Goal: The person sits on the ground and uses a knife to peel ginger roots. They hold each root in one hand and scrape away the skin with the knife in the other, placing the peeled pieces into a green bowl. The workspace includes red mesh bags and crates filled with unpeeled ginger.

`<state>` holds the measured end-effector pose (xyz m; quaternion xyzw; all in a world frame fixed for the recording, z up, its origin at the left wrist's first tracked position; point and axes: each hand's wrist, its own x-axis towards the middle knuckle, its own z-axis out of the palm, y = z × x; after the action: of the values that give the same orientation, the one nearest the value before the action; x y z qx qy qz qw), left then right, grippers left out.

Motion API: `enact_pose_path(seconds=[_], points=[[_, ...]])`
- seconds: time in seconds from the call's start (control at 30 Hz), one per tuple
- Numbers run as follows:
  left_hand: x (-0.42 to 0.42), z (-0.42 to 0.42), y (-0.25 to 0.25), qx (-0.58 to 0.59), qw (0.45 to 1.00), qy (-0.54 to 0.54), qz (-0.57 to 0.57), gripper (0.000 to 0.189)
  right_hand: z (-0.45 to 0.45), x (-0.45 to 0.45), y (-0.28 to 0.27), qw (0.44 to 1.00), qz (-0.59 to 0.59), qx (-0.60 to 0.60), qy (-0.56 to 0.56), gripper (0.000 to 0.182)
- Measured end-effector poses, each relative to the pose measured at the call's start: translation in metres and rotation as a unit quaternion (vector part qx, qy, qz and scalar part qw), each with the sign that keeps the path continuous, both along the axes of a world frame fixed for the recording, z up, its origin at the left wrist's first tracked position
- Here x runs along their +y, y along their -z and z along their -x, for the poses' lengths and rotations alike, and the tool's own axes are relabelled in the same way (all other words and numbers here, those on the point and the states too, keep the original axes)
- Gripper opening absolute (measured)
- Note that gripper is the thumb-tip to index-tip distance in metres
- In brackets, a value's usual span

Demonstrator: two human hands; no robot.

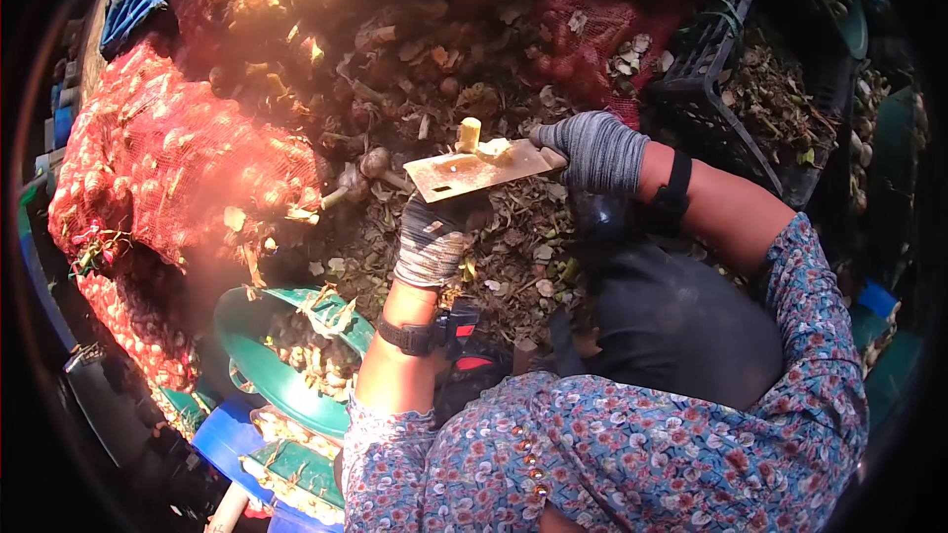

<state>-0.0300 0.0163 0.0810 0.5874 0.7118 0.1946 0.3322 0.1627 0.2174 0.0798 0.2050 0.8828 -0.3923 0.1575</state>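
My right hand, in a grey knit glove, closes round the handle end of a flat rectangular metal blade like a cleaver's, with a slot near its far corner. My left hand, gloved in mottled knit, is below the blade's left half, which hides its fingers; whether it holds anything cannot be told. A cut pale garlic stem stands up at the blade's far edge, beside a whitish piece. Left of the blade a garlic bulb with its stem lies on the heap of dry leaves and stalks.
Red mesh sacks of garlic bulge at the left. A green basin with garlic cloves sits at lower left, near a blue container. A black plastic crate with trimmings stands upper right, beside a red mesh bag.
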Motion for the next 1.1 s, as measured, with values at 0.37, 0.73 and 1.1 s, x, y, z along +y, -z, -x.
enact_pose_path(seconds=[0.37,0.73,1.1], points=[[-0.146,0.121,-0.208,0.202,0.809,-0.186,0.519,0.031,-0.063,0.011,0.075,0.986,-0.039,-0.083,0.137,0.040],[-0.001,0.114,0.054,0.321,0.900,-0.207,0.211,0.077,-0.023,-0.005,0.064,0.992,-0.018,-0.062,0.108,0.034],[0.007,0.078,0.105,-0.012,0.939,-0.335,0.075,0.067,-0.003,-0.008,0.038,0.996,-0.005,-0.064,0.058,0.035]])
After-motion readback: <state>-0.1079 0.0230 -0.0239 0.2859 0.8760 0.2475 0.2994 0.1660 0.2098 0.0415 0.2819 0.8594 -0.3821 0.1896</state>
